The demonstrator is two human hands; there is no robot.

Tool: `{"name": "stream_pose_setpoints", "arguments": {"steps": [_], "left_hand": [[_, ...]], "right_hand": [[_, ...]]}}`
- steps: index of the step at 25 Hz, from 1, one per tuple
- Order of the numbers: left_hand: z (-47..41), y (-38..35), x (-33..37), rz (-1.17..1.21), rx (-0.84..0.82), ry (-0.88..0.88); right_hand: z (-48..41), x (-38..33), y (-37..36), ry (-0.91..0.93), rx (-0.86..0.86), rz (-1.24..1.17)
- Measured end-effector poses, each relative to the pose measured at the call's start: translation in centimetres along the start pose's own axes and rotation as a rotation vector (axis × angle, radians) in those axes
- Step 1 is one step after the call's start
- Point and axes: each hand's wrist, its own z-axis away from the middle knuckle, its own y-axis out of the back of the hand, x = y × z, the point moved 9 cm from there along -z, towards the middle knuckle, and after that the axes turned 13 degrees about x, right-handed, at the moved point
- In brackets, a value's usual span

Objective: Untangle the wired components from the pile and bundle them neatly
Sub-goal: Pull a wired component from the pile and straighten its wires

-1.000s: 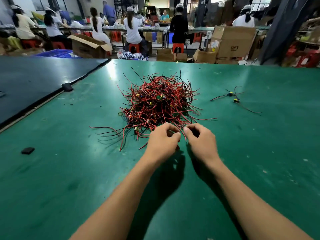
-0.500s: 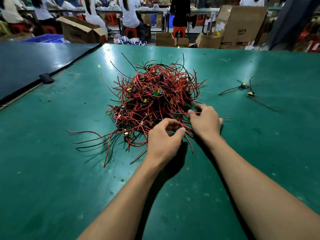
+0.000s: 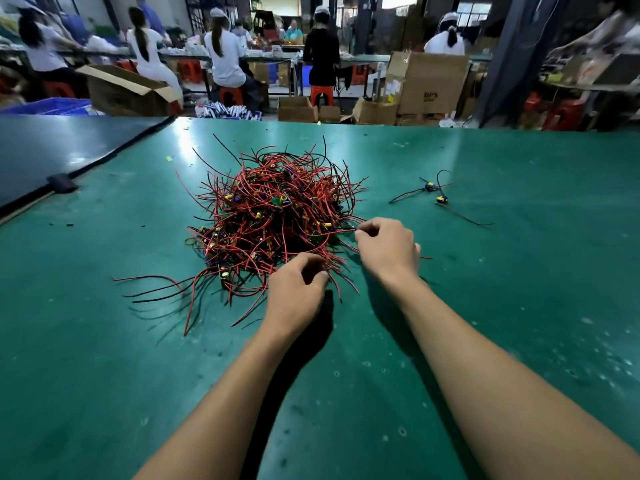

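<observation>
Flat green worktable (image 3: pixel 519 306), scuffed and speckled. Centred on it, toward the far side: domed tangle of thin red and black wires (image 3: pixel 273 216), studded with small yellow, blue and green components; loose ends splayed flat to the near left. Left hand (image 3: pixel 298 296) at near edge of tangle, fingers curled over wire ends; grip not discernible. Right hand (image 3: pixel 388 249) at right edge, pinching single red wire (image 3: pixel 342 232) between thumb and forefinger. Well apart to the right: two separated wired components (image 3: pixel 434 194), lying flat.

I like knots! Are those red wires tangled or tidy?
Tangled: the wire pile is one crisscrossed heap, loose ends sticking out everywhere.
</observation>
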Motion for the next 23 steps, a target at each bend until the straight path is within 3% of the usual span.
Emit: {"name": "stream_pose_setpoints", "arguments": {"steps": [5,8,11,13,16,21,23], "left_hand": [[1.3,1.0,0.5,0.130,0.025,0.033],[1.8,1.1,0.5,0.382,0.045,0.182],[2.5,-0.2,-0.4,0.725,-0.018,0.516],[2.8,-1.0,-1.0,0.883,-0.103,0.683],[2.7,-1.4,-1.8,0.845,-0.207,0.713],[2.6,-1.2,-2.3,0.821,-0.211,0.725],[2.7,-1.2,-2.5,0.832,-0.199,0.739]], "right_hand": [[1.2,-1.6,3.8,-0.085,0.093,-0.462],[4.4,-2.9,3.7,-0.064,-0.008,-0.689],[8.2,-3.3,2.9,0.103,-0.202,-0.663],[9.6,-2.2,2.2,0.102,-0.325,-0.709],[9.6,-0.1,1.7,0.057,-0.402,-0.724],[10.0,0.3,1.1,0.009,-0.537,-0.778],[9.6,0.5,1.5,0.077,-0.473,-0.672]]}}
